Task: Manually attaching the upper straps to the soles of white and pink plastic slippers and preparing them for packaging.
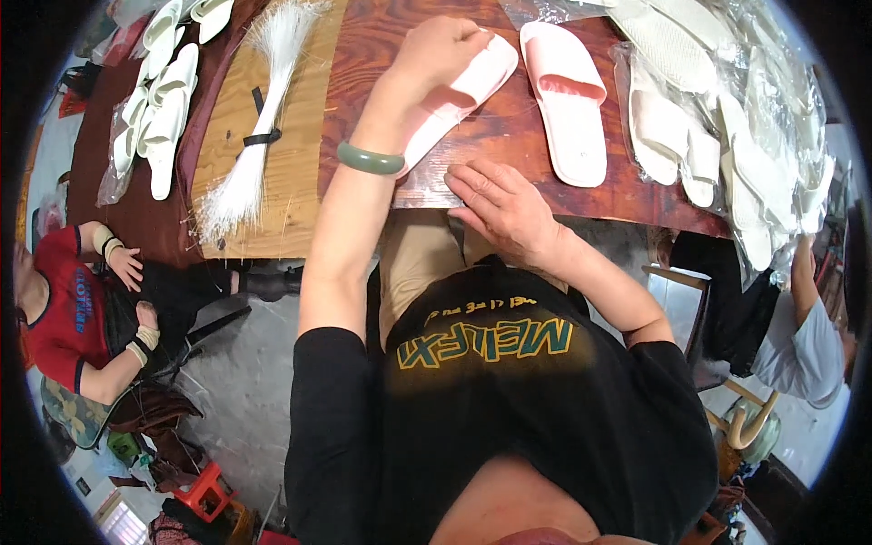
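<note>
A pink slipper [469,84] lies tilted on the table in front of me. My left hand [440,56], with a green bangle [371,160] at the wrist, is over its strap and toe end. The fingers are curled, and what they pinch is hidden. At the table's near edge rests my right hand [504,204], its fingers stretched out next to the slipper's heel end, holding nothing visible. To the right lies a second pink slipper [570,109], sole down, toe pointing away, touched by neither hand.
A bundle of white strands [263,127] tied with a black band lies on the left board. White slippers [163,100] are beyond it. Several bagged white slippers [658,136] pile up at right. People sit on both sides, one in a red shirt [68,291].
</note>
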### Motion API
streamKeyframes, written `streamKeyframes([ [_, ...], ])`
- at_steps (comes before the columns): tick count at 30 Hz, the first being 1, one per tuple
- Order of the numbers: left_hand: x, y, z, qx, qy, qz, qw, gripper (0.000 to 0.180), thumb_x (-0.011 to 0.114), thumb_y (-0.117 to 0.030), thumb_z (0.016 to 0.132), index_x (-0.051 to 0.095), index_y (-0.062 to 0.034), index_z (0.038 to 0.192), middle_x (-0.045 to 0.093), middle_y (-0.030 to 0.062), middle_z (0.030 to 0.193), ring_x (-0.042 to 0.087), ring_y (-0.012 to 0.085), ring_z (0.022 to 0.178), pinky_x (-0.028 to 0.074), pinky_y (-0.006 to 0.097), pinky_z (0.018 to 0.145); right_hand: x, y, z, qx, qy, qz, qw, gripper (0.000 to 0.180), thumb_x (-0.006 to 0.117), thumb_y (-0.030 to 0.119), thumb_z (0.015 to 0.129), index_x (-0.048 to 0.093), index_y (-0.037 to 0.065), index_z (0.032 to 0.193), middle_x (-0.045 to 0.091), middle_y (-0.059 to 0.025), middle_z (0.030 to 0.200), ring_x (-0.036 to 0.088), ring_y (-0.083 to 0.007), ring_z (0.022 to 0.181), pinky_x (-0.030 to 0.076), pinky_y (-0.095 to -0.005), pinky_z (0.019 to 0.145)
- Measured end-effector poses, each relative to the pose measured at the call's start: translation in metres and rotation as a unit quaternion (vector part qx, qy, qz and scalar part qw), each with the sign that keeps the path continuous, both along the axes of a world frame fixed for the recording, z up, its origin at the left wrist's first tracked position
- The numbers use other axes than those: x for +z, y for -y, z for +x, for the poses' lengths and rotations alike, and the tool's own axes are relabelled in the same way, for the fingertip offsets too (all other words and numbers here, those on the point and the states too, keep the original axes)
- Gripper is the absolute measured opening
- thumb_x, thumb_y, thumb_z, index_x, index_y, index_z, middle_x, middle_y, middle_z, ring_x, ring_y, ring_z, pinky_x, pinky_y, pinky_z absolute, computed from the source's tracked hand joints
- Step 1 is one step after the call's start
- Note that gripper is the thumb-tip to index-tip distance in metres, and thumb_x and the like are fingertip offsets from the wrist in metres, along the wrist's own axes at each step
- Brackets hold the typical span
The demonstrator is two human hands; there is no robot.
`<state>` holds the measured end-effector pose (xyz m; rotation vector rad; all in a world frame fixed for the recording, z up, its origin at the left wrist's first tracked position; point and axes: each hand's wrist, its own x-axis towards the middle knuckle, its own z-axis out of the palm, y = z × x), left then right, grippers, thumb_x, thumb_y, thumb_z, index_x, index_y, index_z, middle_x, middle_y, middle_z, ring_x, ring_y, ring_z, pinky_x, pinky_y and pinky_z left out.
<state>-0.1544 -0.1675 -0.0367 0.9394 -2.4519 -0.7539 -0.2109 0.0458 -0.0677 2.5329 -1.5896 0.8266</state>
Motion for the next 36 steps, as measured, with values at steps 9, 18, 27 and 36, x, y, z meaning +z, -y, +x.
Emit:
streamKeyframes([
  [9, 0.032, -0.118, 0.126, -0.027, 0.024, 0.239, 0.97, 0.026, 0.055, -0.022, 0.09, 0.065, 0.0017, 0.088, 0.064, 0.0038, 0.073, 0.057, 0.0072, 0.068, 0.046, 0.024, 0.061, -0.009, 0.0, -0.009, 0.004, 0.083, -0.081, 0.993, 0.025, 0.067, 0.007, 0.073, 0.061, -0.002, 0.095, 0.061, -0.0112, 0.097, 0.06, -0.0265, 0.09, 0.049, -0.0365, 0.079],
  [18, -0.006, -0.177, 0.102, 0.03, -0.18, 0.215, 0.959, 0.029, 0.052, -0.018, 0.091, 0.054, -0.0009, 0.114, 0.06, 0.0082, 0.096, 0.055, 0.0129, 0.079, 0.046, 0.027, 0.072, 0.01, 0.008, -0.012, -0.017, 0.189, -0.083, 0.978, 0.02, 0.067, -0.001, 0.071, 0.06, -0.002, 0.09, 0.062, -0.0123, 0.093, 0.061, -0.0289, 0.085, 0.051, -0.0365, 0.075],
  [27, 0.018, -0.116, 0.111, -0.109, -0.263, 0.677, 0.679, 0.033, 0.051, -0.022, 0.092, 0.056, 0.0045, 0.111, 0.062, 0.0114, 0.102, 0.06, 0.0152, 0.089, 0.049, 0.026, 0.077, 0.038, 0.029, -0.006, 0.131, 0.167, -0.127, 0.969, 0.017, 0.07, 0.027, 0.069, 0.068, 0.016, 0.082, 0.049, 0.0005, 0.126, 0.04, -0.025, 0.109, 0.033, -0.0408, 0.09],
  [36, 0.027, -0.051, 0.096, 0.047, -0.156, 0.525, 0.835, 0.019, 0.057, -0.014, 0.087, 0.062, 0.0044, 0.089, 0.063, 0.0069, 0.067, 0.05, 0.0066, 0.045, 0.03, 0.018, 0.036, 0.053, 0.07, -0.052, -0.005, 0.07, -0.107, 0.992, 0.03, 0.06, 0.019, 0.078, 0.06, 0.01, 0.107, 0.051, -0.0101, 0.119, 0.047, -0.0314, 0.107, 0.035, -0.0439, 0.091],
])
